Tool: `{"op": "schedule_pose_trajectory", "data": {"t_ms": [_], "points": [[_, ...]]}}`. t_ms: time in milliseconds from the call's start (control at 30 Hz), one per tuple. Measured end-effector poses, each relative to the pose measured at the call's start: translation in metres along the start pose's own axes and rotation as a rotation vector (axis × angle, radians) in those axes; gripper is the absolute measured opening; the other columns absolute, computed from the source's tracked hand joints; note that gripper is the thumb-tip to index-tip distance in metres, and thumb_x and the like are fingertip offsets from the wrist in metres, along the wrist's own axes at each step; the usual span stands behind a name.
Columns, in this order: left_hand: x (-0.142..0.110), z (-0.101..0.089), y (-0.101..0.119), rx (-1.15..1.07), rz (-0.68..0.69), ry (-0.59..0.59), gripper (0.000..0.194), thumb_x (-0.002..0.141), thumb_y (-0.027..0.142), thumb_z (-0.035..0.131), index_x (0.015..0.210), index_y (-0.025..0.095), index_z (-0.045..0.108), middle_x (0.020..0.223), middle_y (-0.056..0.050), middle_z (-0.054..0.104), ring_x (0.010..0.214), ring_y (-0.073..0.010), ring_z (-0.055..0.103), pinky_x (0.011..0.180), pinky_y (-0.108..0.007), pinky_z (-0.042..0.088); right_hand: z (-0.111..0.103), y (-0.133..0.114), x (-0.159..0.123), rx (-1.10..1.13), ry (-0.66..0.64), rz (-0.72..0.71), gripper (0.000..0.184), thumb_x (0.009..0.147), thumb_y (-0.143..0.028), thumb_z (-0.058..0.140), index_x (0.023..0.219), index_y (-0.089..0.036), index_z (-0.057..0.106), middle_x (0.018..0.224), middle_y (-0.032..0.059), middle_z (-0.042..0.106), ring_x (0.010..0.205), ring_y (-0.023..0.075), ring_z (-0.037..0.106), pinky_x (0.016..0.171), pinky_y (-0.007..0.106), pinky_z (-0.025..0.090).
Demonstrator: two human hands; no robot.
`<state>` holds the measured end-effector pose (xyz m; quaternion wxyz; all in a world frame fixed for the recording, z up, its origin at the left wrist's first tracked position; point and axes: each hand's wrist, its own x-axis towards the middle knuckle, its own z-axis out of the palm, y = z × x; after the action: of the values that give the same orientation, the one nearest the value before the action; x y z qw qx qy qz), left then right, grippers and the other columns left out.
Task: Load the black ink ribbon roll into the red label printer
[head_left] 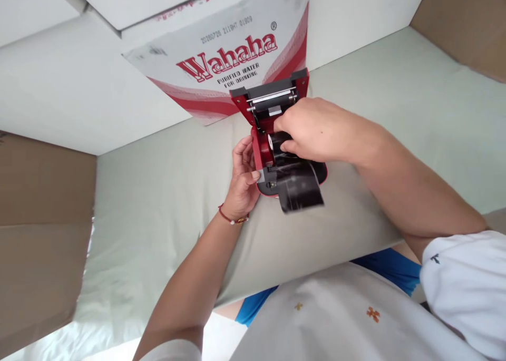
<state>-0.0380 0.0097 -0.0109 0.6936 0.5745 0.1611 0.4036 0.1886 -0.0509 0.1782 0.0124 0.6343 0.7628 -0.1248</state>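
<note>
The glossy black roll with a white-ringed end (278, 140) lies directly under the right hand (316, 128), its long axis running roughly crosswise, ringed end towards the left hand (243, 177). The right hand is nearer: its fingers appear closed around the roll, though their far side is hidden. The roll sits in the open bay of a red-and-black plastic device (256, 149) on the cloth-covered desk (142, 218). The left fingers grip the device's left side, thumb on its front corner. A smooth, shiny black strip (301, 189) trails over the front edge.
</note>
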Motion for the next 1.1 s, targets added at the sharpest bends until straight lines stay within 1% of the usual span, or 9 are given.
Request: {"op": "schedule_pose_trajectory", "data": {"t_ms": [233, 333, 433, 567, 633, 767, 867, 967, 1100], "points": [[-0.003, 0.006, -0.005, 0.097, 0.053, 0.072, 0.08, 0.09, 0.069, 0.092, 0.161, 0.047, 0.061, 0.173, -0.004, 0.058, 0.166, -0.0364, 0.053, 0.143, -0.057, 0.042, 0.02, -0.007, 0.015, -0.062, 0.008, 0.177, 0.027, 0.108, -0.021, 0.061, 0.123, -0.019, 0.084, 0.117, 0.0159, 0.086, 0.104, 0.0297, 0.078, 0.074, 0.033, 0.041], [-0.012, 0.024, 0.003, 0.342, 0.281, 0.239, 0.062, 0.103, 0.073, 0.074, 0.156, 0.043, 0.067, 0.169, -0.006, 0.057, 0.169, -0.0397, 0.046, 0.144, -0.062, 0.036, 0.024, -0.009, 0.02, -0.064, 0.012, 0.185, 0.03, 0.109, -0.019, 0.058, 0.121, -0.017, 0.085, 0.117, 0.0175, 0.086, 0.104, 0.0295, 0.078, 0.075, 0.033, 0.04], [-0.023, 0.04, 0.014, 0.699, 0.599, 0.254, 0.055, 0.107, 0.066, 0.066, 0.156, 0.041, 0.071, 0.157, -0.008, 0.062, 0.162, -0.0411, 0.049, 0.144, -0.069, 0.033, 0.024, -0.007, 0.02, -0.066, 0.005, 0.183, 0.031, 0.108, -0.019, 0.059, 0.126, -0.017, 0.085, 0.12, 0.0179, 0.085, 0.104, 0.0293, 0.077, 0.075, 0.033, 0.04], [-0.033, 0.052, 0.02, 1.066, 0.812, 0.192, 0.038, 0.105, 0.039, 0.067, 0.14, 0.039, 0.082, 0.124, -0.011, 0.069, 0.125, -0.0365, 0.064, 0.113, -0.062, 0.059, 0.01, -0.002, 0.007, 0.008, -0.031, 0.041, 0.026, 0.107, -0.025, 0.064, 0.119, -0.017, 0.085, 0.115, 0.0141, 0.086, 0.098, 0.0263, 0.075, 0.077, 0.034, 0.043], [-0.035, 0.052, 0.017, 1.142, 0.879, 0.192, 0.043, 0.101, 0.028, 0.069, 0.139, 0.041, 0.082, 0.111, -0.01, 0.068, 0.113, -0.034, 0.064, 0.099, -0.056, 0.061, -0.005, -0.001, -0.005, 0.098, -0.029, -0.06, 0.025, 0.108, -0.026, 0.063, 0.114, -0.02, 0.087, 0.111, 0.0095, 0.086, 0.095, 0.0233, 0.073, 0.082, 0.034, 0.047], [-0.038, 0.047, 0.009, 1.152, 0.875, 0.102, 0.057, 0.094, 0.023, 0.074, 0.146, 0.045, 0.079, 0.106, -0.008, 0.068, 0.108, -0.0329, 0.064, 0.095, -0.053, 0.06, -0.029, 0.002, -0.022, 0.216, 0.299, 0.033, 0.04, 0.117, -0.036, 0.05, 0.127, -0.021, 0.086, 0.114, 0.0051, 0.085, 0.097, 0.02, 0.074, 0.088, 0.032, 0.052], [-0.039, 0.046, 0.007, 1.142, 0.832, 0.026, 0.056, 0.094, 0.025, 0.076, 0.146, 0.046, 0.08, 0.105, -0.008, 0.069, 0.109, -0.0328, 0.066, 0.095, -0.054, 0.059, -0.026, 0.01, -0.016, 0.115, 0.487, 0.087, 0.055, 0.12, -0.041, 0.046, 0.163, -0.014, 0.068, 0.162, 0.0143, 0.071, 0.143, 0.0292, 0.068, 0.114, 0.037, 0.05], [-0.037, 0.048, 0.008, 1.177, 0.953, 0.061, 0.054, 0.094, 0.024, 0.075, 0.144, 0.043, 0.081, 0.104, -0.007, 0.069, 0.106, -0.0308, 0.067, 0.091, -0.05, 0.058, -0.013, 0.019, -0.005, 0.036, 0.415, 0.036, 0.064, 0.12, -0.043, 0.048, 0.177, -0.016, 0.053, 0.184, 0.0164, 0.052, 0.166, 0.0363, 0.05, 0.123, 0.045, 0.046], [-0.035, 0.046, 0.007, 1.196, 0.987, 0.06, 0.061, 0.092, 0.019, 0.074, 0.147, 0.044, 0.079, 0.104, -0.006, 0.07, 0.103, -0.0294, 0.069, 0.087, -0.048, 0.058, -0.013, 0.017, -0.007, 0.016, 0.248, 0.063, 0.047, 0.118, -0.042, 0.047, 0.152, -0.026, 0.076, 0.148, 0.0138, 0.079, 0.136, 0.0354, 0.067, 0.097, 0.04, 0.052]]}}
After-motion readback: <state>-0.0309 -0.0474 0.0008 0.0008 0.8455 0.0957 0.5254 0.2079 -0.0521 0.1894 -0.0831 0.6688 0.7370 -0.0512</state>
